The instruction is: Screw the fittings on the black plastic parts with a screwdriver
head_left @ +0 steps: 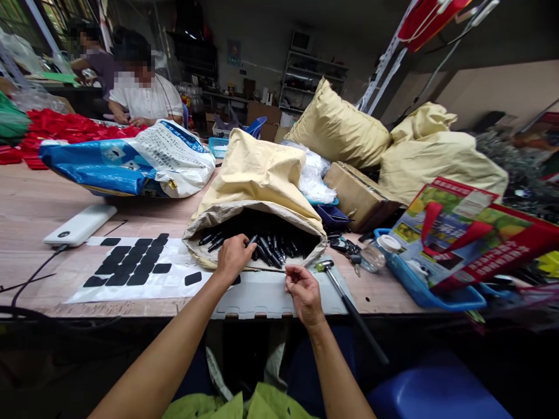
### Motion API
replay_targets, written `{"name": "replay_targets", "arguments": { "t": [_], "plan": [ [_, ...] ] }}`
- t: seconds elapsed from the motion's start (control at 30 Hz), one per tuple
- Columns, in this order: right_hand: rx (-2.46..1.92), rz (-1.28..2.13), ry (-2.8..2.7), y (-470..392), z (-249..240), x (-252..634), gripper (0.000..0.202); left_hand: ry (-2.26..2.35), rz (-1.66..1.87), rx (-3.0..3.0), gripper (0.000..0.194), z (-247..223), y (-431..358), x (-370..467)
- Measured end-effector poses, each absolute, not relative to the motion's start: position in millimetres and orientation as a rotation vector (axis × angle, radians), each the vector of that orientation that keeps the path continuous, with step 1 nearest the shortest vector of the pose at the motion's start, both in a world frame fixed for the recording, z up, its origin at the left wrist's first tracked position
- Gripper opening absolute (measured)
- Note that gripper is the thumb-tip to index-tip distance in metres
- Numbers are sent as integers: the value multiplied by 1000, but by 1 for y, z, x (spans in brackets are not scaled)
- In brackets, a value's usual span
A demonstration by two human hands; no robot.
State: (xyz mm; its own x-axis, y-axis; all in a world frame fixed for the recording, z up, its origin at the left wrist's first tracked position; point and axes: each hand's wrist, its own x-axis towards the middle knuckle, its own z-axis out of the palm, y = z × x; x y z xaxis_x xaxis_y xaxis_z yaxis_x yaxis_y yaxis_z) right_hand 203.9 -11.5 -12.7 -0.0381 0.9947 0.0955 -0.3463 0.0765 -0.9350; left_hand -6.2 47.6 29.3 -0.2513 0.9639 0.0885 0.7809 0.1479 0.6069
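A cream cloth sack lies on the table with its mouth towards me, filled with black pen-shaped pieces. My left hand is at the sack's mouth, its thumb and fingers closed on one of those pieces. Just in front of the sack's lower lip is my right hand, thumb and fingertips pinched together; whatever may be between them is too small to make out. Under both hands lies a pale grey board. A hammer with a black handle rests to the right of my right hand.
Black rounded patches lie in rows on a white sheet at left, near a white power bank. A blue-and-white bag sits behind. A blue basket holds a printed bag at right. Two people sit across the room.
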Motion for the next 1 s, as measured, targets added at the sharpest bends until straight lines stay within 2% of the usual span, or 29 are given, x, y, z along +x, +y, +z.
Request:
{"name": "replay_targets", "arguments": {
  "t": [0.13,0.23,0.3,0.4,0.47,0.57,0.7,0.83,1.0],
  "plan": [
    [-891,1292,-1066,-11,-14,200,33,1807,939,1922,15,15,6,2],
    [-1019,1141,-1210,-15,-7,207,31,1647,908,2086,13,3,-11,12],
    [-1219,844,-1402,-18,2,221,30,1650,877,2104,15,-3,-14,15],
    [-1603,163,-1535,-21,13,255,30,1655,855,2087,18,-5,-11,14],
    [-1877,-85,-1532,-20,13,280,34,1661,848,2076,18,-4,-10,13],
    [-2135,-90,-1618,-17,5,307,33,1659,836,2048,17,-2,-9,12],
    [-2145,-120,-1633,-19,-1,314,24,1657,821,2023,17,-1,-9,13],
    [-1889,-146,-1516,-34,13,286,28,1670,803,2009,18,0,-7,13],
    [-1416,341,-1791,-56,29,225,30,1676,809,1988,18,0,-8,14]
  ]
}}
